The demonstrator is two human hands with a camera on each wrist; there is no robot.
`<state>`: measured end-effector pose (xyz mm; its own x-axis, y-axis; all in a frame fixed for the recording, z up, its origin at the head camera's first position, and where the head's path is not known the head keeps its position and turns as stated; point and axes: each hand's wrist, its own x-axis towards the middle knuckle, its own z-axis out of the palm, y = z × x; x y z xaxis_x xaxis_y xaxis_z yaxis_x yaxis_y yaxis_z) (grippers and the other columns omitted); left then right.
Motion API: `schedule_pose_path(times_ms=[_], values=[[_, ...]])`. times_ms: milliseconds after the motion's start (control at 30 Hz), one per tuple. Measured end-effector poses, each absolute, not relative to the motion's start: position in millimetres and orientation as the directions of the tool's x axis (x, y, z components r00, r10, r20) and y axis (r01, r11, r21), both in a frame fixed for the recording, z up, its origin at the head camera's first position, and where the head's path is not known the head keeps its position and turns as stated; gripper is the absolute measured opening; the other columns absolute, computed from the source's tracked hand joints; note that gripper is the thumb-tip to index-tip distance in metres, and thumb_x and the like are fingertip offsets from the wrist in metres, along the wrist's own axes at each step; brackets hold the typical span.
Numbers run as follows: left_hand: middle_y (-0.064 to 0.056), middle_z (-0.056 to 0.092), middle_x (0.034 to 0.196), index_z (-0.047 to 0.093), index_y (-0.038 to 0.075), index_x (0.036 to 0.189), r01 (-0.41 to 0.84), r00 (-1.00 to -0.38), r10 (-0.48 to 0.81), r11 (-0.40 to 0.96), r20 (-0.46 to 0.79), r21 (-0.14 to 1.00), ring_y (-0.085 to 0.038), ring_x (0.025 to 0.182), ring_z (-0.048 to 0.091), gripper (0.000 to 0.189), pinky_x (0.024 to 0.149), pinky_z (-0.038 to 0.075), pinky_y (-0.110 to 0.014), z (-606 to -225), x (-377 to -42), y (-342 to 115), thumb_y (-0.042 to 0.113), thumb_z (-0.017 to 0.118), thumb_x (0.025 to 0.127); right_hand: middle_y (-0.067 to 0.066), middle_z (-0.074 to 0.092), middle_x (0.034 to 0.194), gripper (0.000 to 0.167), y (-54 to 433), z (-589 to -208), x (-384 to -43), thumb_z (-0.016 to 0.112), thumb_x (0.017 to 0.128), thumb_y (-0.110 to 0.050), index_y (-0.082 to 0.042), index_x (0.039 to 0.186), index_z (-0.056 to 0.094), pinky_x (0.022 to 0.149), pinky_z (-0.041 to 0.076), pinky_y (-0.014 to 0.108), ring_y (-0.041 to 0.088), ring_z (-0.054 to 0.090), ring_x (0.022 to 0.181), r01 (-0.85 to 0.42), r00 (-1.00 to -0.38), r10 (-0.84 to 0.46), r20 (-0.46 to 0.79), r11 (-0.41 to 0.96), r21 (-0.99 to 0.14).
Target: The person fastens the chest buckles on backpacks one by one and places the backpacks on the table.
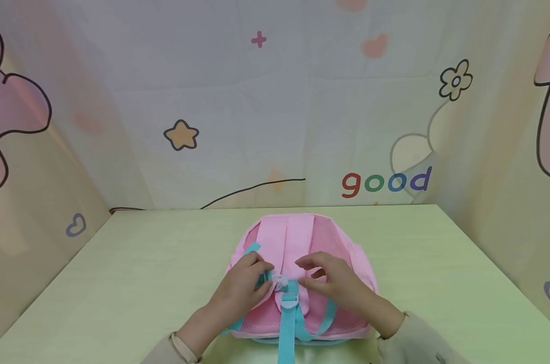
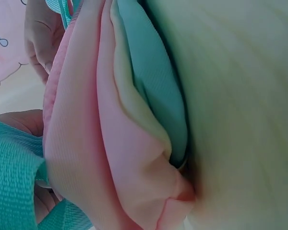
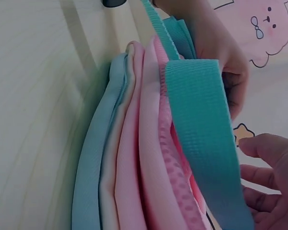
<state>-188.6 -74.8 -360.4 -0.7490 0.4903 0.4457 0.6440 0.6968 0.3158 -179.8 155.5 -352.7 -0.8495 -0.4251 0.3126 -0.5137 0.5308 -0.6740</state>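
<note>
A pink backpack (image 1: 329, 237) lies on the table with its mesh back and shoulder straps (image 1: 271, 237) facing up. My left hand (image 1: 243, 283) pinches a teal webbing strap at the left shoulder strap, beside a clear plastic buckle (image 1: 280, 279). Across from it, my right hand (image 1: 336, 283) hovers over the right side with fingers bent and parted, holding nothing; its fingertips are close to the buckle. Below the buckle, a pale strap adjuster (image 1: 290, 301) sits on a teal strap (image 1: 287, 333) that hangs toward me. In the right wrist view, teal webbing (image 3: 201, 120) passes in front of the right hand (image 3: 273, 177).
The light green-yellow table (image 1: 133, 273) extends to both sides of the backpack. A printed cloth backdrop (image 1: 238, 101) stands behind it, with side panels at left and right. A looped teal strap (image 1: 325, 323) droops over the bag's lower right. A small dark object (image 3: 114, 2) shows at the right wrist view's top edge.
</note>
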Motion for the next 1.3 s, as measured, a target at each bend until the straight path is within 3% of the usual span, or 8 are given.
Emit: schedule_pose_path(times_ms=[167,367,667,1000,1300], values=[[0.0,0.056,0.093,0.067,0.005,0.103,0.6,-0.787,0.46,0.725,0.41,0.338,-0.007,0.076,0.048,0.023,0.064,0.047,-0.016,-361,-189,-75,0.014,0.073,0.083,0.014,0.067,0.111,0.031,145,-354,-185,0.069,0.086,-0.014,0.0,0.113,0.064,0.079,0.055,0.027,0.029,0.064,0.097,-0.521,-0.848,-0.444,0.291,0.593,-0.614],[-0.002,0.058,0.093,0.065,0.005,0.101,0.604,-0.783,0.462,0.726,0.417,0.33,-0.008,0.076,0.05,0.021,0.065,0.048,-0.018,-360,-189,-75,0.011,0.073,0.082,0.008,0.069,0.102,0.03,135,-356,-189,0.073,0.083,-0.016,-0.002,0.109,0.068,0.074,0.051,0.023,0.018,0.061,0.088,-0.51,-0.857,-0.444,0.261,0.669,-0.541],[-0.002,0.059,0.091,0.064,0.004,0.099,0.603,-0.785,0.462,0.724,0.413,0.335,-0.009,0.077,0.051,0.02,0.066,0.049,-0.019,-359,-188,-74,0.01,0.073,0.081,0.003,0.067,0.093,0.023,126,-359,-194,0.076,0.081,-0.018,-0.006,0.1,0.071,0.078,0.051,0.029,0.016,0.06,0.086,-0.487,-0.873,-0.428,0.235,0.732,-0.477],[-0.001,0.058,0.091,0.064,0.005,0.1,0.605,-0.784,0.46,0.718,0.418,0.344,-0.008,0.075,0.049,0.02,0.064,0.047,-0.018,-358,-188,-75,0.012,0.072,0.083,0.003,0.067,0.094,0.018,126,-360,-195,0.071,0.086,-0.017,-0.008,0.1,0.064,0.076,0.052,0.027,0.017,0.062,0.089,-0.483,-0.873,-0.426,0.238,0.687,-0.542],[0.0,0.057,0.09,0.064,0.007,0.1,0.587,-0.794,0.429,0.727,0.431,0.358,-0.007,0.071,0.048,0.021,0.062,0.046,-0.017,-355,-188,-76,0.015,0.073,0.083,0.005,0.07,0.104,0.016,129,-360,-191,0.064,0.091,-0.016,-0.009,0.104,0.057,0.086,0.056,0.036,0.025,0.067,0.101,-0.486,-0.864,-0.433,0.255,0.589,-0.645]])
